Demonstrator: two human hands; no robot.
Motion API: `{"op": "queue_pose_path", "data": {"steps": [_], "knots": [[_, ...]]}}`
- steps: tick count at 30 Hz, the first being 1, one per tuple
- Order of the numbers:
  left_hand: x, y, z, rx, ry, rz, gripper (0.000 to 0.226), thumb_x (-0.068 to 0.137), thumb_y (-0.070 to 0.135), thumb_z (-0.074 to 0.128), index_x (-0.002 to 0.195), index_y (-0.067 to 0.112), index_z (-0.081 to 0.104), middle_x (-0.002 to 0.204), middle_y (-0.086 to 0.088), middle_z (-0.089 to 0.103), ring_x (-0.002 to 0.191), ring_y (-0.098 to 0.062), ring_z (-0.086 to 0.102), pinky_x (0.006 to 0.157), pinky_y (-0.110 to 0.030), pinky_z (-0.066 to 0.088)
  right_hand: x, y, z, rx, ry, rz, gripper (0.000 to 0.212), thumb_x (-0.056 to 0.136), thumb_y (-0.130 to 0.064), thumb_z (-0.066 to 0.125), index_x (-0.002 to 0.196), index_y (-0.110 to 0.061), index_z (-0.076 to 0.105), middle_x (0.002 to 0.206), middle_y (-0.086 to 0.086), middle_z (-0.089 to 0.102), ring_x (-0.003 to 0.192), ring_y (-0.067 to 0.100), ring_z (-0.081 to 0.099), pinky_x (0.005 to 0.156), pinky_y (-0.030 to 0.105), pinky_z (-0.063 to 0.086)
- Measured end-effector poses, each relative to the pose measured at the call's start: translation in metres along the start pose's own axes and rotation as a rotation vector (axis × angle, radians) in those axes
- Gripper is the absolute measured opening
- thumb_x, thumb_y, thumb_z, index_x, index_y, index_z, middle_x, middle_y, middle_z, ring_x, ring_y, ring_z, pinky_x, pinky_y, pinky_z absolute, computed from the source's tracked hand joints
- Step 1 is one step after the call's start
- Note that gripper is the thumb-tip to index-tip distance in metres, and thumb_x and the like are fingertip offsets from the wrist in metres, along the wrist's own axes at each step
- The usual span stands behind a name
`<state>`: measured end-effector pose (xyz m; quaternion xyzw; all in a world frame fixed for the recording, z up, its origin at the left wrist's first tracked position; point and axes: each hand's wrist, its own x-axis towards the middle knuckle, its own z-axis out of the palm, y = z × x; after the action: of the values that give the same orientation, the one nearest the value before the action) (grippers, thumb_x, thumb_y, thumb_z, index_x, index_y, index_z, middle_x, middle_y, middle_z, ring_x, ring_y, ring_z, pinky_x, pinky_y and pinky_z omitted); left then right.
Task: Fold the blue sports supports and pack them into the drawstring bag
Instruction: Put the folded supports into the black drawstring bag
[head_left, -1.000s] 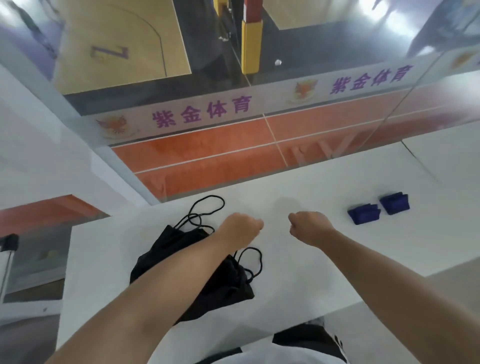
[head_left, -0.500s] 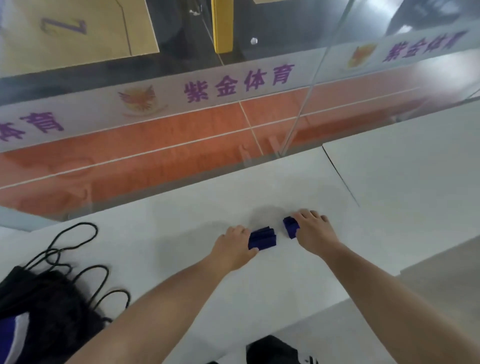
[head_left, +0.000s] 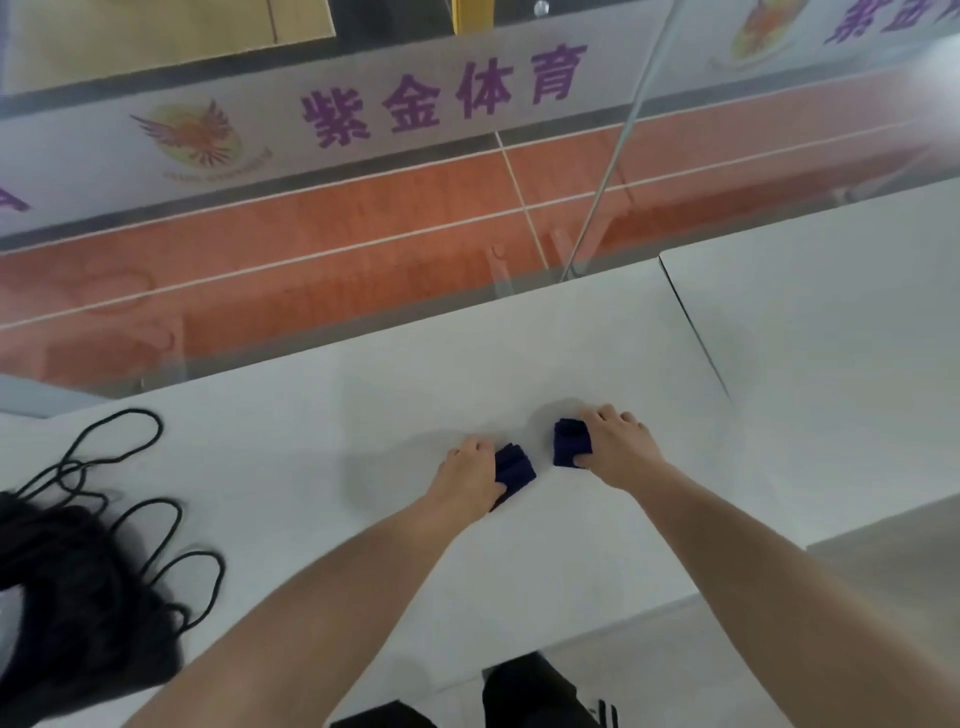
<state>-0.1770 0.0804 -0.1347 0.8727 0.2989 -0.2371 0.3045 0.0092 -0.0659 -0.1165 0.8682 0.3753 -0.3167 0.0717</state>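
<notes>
Left hand (head_left: 467, 475) grips one folded blue support (head_left: 515, 467), right hand (head_left: 615, 449) the other blue support (head_left: 570, 448), both on white table (head_left: 363, 415). Drawstring bag (head_left: 78, 597) lies well apart, left. Pinch folds tight before lifting.

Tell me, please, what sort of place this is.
Probably a sports hall. Beyond the clear glass wall lies an orange court floor with white lines, and the frosted band with purple Chinese characters on the glass includes the word for sports. A pale wooden court floor shows farther off.
</notes>
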Motion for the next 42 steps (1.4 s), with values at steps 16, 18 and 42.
{"op": "queue_pose_path", "data": {"steps": [16,18,42], "knots": [[-0.106,-0.151,-0.082,0.026,0.269,0.054,0.035,0.088,0.037,0.056,0.119,0.020,0.058,0.114,0.000,0.061,0.111,-0.026,0.048,0.095,-0.037,0.041,-0.045,-0.199,-0.013,0.540,-0.310,0.082,0.032,0.099,-0.032,0.050,0.116,-0.007,0.059,0.098,0.014,0.076,0.081,0.023,0.068,0.062,0.027,0.046],[-0.131,-0.183,-0.094,0.016,0.384,0.121,0.033,0.088,0.031,0.061,0.119,0.022,0.061,0.114,0.003,0.062,0.109,-0.025,0.050,0.095,-0.038,0.044,-0.055,-0.239,-0.015,0.559,-0.328,0.071,0.036,0.098,-0.039,0.050,0.109,-0.008,0.064,0.085,0.011,0.078,0.075,0.024,0.070,0.060,0.026,0.046],[-0.341,-0.394,-0.106,0.185,0.672,0.196,0.071,0.086,0.005,0.067,0.150,0.009,0.036,0.149,-0.007,0.032,0.133,-0.022,0.031,0.097,-0.034,0.053,-0.117,-0.530,0.023,1.160,-0.822,-0.027,0.048,0.090,-0.017,0.074,0.132,0.000,0.057,0.124,0.017,0.069,0.102,0.024,0.069,0.080,0.031,0.058]]}}
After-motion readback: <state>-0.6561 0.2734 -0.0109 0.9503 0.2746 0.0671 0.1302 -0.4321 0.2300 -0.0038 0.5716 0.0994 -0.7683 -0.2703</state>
